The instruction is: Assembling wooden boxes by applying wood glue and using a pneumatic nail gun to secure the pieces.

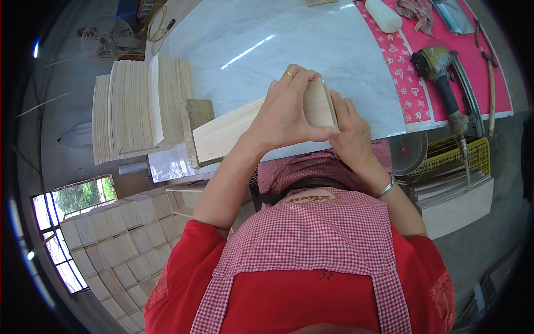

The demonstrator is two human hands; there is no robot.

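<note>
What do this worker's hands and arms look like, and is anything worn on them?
Both are human and ungloved. The left hand wears a gold-coloured metal finger ring; the right hand has a shiny silver-coloured bracelet at its wrist. The forearms are uncovered, below short red fabric sleeves with lace-like patches. No cables show on them.

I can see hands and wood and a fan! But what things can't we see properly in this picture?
- Head view: part of the wood, covered by the left hand.
- Head view: the palm of the right hand, hidden by its own back.
- Head view: the brown piece, cut off by the upper edge.
- Head view: the fan's blades, too small and blurred.
</note>
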